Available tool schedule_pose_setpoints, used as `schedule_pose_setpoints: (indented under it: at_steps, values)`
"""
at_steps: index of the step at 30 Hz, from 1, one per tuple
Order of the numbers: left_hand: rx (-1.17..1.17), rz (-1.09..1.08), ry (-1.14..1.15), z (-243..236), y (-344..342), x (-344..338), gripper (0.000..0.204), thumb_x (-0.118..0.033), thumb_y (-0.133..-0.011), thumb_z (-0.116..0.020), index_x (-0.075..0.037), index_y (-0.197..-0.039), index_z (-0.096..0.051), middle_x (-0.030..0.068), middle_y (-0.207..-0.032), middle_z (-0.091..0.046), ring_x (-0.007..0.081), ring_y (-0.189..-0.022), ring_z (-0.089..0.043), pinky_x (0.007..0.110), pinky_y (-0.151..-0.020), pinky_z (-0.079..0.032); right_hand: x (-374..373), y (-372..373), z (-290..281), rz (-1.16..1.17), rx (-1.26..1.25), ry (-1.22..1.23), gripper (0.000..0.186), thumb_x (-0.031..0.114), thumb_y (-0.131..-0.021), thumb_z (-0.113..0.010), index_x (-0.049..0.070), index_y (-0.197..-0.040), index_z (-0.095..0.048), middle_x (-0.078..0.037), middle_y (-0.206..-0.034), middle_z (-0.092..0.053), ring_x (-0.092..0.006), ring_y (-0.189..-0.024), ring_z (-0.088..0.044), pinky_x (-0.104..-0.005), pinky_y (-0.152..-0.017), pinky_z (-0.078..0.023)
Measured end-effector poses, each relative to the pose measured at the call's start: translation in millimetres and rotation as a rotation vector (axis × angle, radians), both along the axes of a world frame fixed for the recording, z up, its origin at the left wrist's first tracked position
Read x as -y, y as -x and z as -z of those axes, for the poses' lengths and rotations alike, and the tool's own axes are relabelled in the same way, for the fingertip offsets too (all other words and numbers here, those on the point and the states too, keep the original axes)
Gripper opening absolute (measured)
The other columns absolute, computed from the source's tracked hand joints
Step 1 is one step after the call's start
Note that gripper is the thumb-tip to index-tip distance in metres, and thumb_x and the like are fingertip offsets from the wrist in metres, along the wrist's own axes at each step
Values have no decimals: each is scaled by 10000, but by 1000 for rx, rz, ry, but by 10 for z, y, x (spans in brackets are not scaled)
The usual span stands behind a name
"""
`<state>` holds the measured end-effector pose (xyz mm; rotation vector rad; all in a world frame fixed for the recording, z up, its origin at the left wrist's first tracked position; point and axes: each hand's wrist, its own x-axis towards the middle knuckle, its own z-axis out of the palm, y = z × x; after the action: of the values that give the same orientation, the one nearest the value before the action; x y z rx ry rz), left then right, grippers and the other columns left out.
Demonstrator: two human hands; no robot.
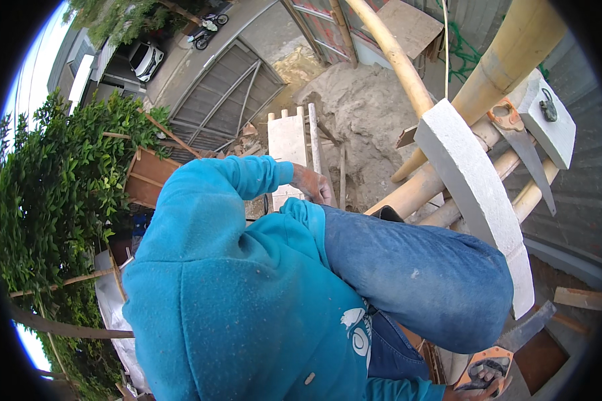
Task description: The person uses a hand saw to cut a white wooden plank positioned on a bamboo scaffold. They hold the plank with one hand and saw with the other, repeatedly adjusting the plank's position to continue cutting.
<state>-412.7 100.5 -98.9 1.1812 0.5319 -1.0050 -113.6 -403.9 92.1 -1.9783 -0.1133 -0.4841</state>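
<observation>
My left hand [316, 185], at the end of a teal sleeve, is beside my raised knee in blue jeans. Its fingers look curled, and the leg partly hides them, so what they hold, if anything, does not show. Down at the lower edge my right hand [495, 385] is wrapped round the orange handle of a handsaw [530, 329], whose grey blade points away to the upper right. To the right of my leg, a long pale lightweight concrete block [463, 167] lies across bamboo poles [418, 190].
A second handsaw [525, 150] with an orange handle and another pale block [548, 123] rest on the bamboo at right. Far below lie a sand heap [361, 100] and a metal gate [227, 93]. A pale plank [287, 142] stretches ahead; leafy branches [67, 180] fill the left.
</observation>
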Motion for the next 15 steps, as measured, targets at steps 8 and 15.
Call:
schedule_pose_setpoints:
  at_steps: [8,15]
  values:
    - [48,449,-86,104,-268,-240,341,-70,-908,-715,-53,-1249,-728,31,-1168,-754,149,-1055,-666,324,-939,-515,-7,-26,60,-18,-1,4,539,457,-963,-597,25,-1284,-573,-222,-1284,-573,-307,-1108,-634,-413,-882,-579]
    - [-103,135,113,20,-317,-197,331,-60,-918,-720,4,-1243,-709,66,-1117,-755,152,-1007,-680,311,-908,-543,-4,-39,88,-20,0,-4,542,442,-957,-603,25,-1303,-564,-217,-1289,-570,-302,-1125,-628,-409,-903,-573]
